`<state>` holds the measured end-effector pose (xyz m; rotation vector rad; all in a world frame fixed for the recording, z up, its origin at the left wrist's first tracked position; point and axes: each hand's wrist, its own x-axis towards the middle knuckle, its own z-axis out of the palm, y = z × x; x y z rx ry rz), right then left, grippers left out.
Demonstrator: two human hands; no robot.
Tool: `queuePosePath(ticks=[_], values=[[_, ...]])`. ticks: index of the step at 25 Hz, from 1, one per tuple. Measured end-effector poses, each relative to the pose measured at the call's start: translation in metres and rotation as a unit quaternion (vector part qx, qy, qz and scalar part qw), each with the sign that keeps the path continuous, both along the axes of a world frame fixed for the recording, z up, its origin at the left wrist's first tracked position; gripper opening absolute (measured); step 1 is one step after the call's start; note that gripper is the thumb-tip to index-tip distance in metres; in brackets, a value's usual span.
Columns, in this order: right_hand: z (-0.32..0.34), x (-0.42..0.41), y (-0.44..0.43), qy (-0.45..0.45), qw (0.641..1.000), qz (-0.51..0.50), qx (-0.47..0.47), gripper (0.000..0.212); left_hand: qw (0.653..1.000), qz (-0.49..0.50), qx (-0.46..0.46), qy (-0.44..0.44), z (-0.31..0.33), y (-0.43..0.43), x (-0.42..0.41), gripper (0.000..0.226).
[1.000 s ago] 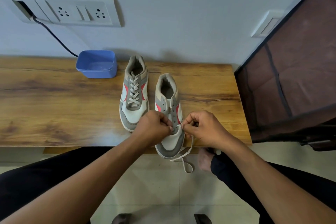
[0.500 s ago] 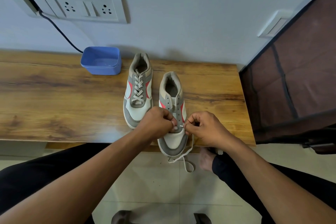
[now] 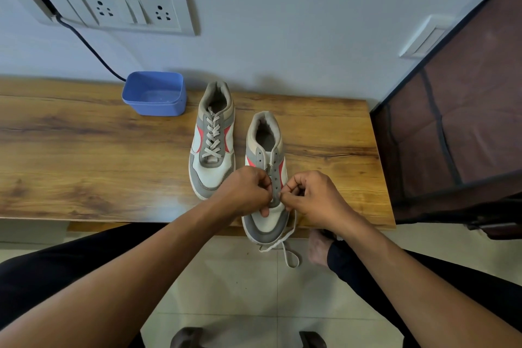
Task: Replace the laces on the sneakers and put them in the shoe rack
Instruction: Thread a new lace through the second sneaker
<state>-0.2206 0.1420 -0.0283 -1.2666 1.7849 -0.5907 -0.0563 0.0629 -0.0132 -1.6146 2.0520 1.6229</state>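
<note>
Head view: unlaced sneaker [image 3: 265, 155] on table [image 3: 84, 164], long axis 6–12, toe overhanging at 6. Right hand [image 3: 313, 198] grip pinches lace [image 3: 286, 251] at the lowest eyelets; left hand [image 3: 245, 192] grip pinches the sneaker's flap opposite. Free eyelets lie toward 12.

On the wooden desk [image 3: 84, 150], the square blue plastic tub [image 3: 154, 97] sits rearmost, the laced grey-and-white sneaker [image 3: 213, 147] right of it, the part-laced grey-and-white sneaker [image 3: 265, 147] further right and nearer, the dark fabric shoe rack [image 3: 466, 121] beyond the right end.
</note>
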Motion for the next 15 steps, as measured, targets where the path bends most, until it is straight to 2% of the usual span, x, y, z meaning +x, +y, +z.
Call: queuePosePath(ticks=[7,15], values=[[-0.01,-0.003,0.003,0.001,0.999,0.009,-0.042,0.012,0.995,-0.027,-0.096,-0.011,-0.004,-0.004,0.004,0.012],[-0.018,-0.007,0.005,-0.016,0.998,0.008,-0.068,0.011,0.992,-0.079,-0.094,-0.035,-0.012,-0.014,0.004,0.015]])
